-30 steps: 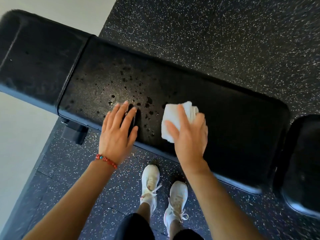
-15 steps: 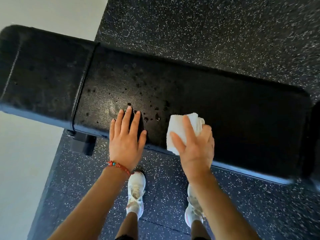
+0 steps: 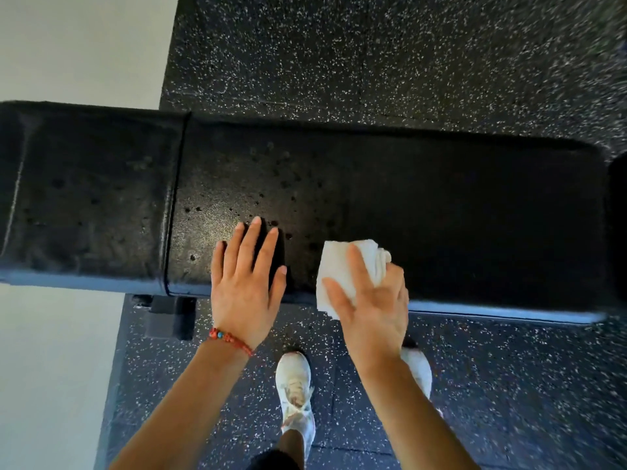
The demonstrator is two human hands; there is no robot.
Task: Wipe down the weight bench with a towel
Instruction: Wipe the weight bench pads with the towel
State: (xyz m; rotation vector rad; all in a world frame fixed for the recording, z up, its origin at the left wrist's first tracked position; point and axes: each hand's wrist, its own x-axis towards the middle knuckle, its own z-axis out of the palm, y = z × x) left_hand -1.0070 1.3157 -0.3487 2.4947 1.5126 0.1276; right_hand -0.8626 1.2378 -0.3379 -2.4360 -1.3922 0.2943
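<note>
The soft, light folded towel [image 3: 342, 266] lies on the bench [image 3: 441, 205] pad's near edge under the right hand [image 3: 371, 300], whose fingers curl round it, while the left hand [image 3: 246, 283] rests flat, fingers straight, just left.

Looks like a gym or home workout rm. Evidence: black padded weight bench [image 3: 390, 212], split into two cushions w/ a seam, droplets on the vinyl; black rubber flooring [image 3: 373, 56] w/ white speckles, laid in tiles, typical of weight areas; white trainers [image 3: 296, 395] on the person's feet. Pale floor strip [image 3: 68, 45] at left, prob. bare concrete or vinyl, too washed out to tell.
</note>
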